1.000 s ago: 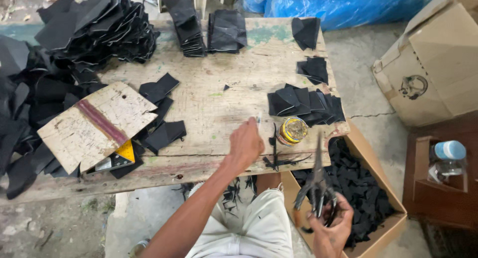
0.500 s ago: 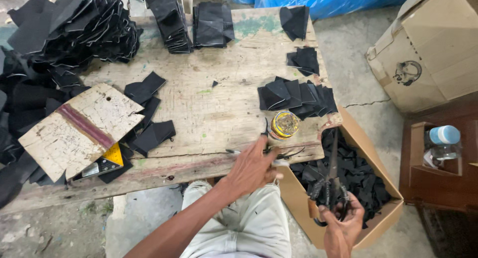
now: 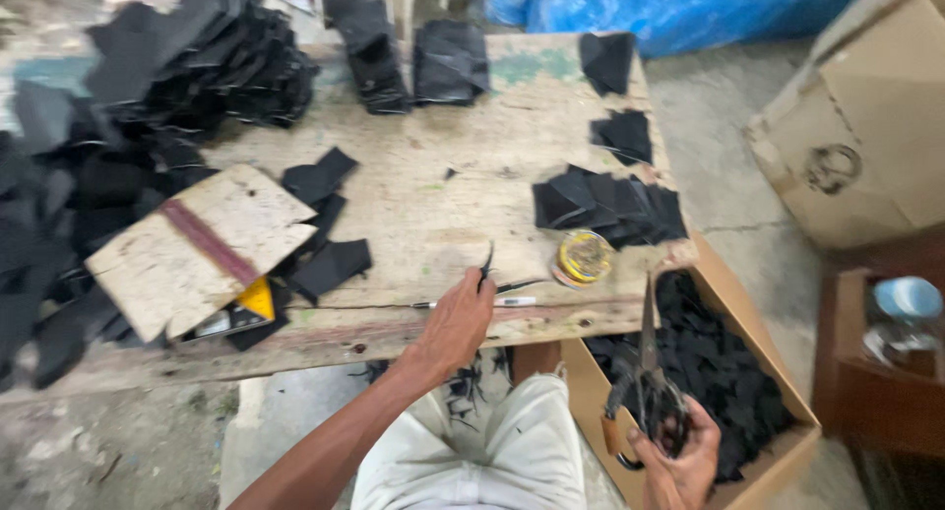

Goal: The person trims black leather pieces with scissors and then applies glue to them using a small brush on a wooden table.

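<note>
The left hand rests at the table edge, fingers pinching a thin black scrap beside a pen. The right hand, partly cut off by the frame, grips scissors upright over the box; motion blur hides whether the blades are apart.

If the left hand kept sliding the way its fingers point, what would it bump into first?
The left hand points up the wooden table. First would be the thin black strip at its fingertips; beyond that the bare wood looks free, though depth is unclear.
</note>
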